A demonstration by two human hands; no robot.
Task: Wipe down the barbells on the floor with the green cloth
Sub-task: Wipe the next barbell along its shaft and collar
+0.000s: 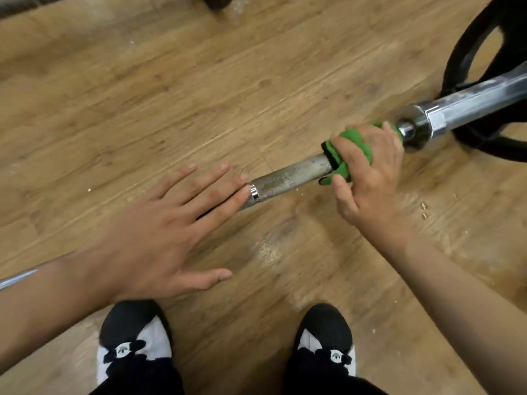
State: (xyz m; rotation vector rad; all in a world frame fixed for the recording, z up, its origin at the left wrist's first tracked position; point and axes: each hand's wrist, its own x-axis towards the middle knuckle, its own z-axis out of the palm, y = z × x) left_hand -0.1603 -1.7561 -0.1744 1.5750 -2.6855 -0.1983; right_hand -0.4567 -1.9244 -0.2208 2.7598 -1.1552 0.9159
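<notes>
A steel barbell (pixel 288 178) lies across the wooden floor from lower left to upper right. Its knurled grey shaft shows between my hands, and its chrome sleeve (pixel 467 106) runs off at the right. My right hand (pixel 370 172) grips the green cloth (pixel 356 146), which is wrapped round the shaft just short of the sleeve collar. My left hand (pixel 159 235) is spread flat with straight fingers over the shaft further left, fingertips by a shiny ring on the bar. Whether it touches the bar I cannot tell.
A black weight plate (pixel 462 69) rests on the sleeve at the upper right. My two black-and-white shoes (pixel 134 337) stand just below the bar. Another bar (pixel 25 4) lies along the top left edge. Small crumbs dot the floor at the right.
</notes>
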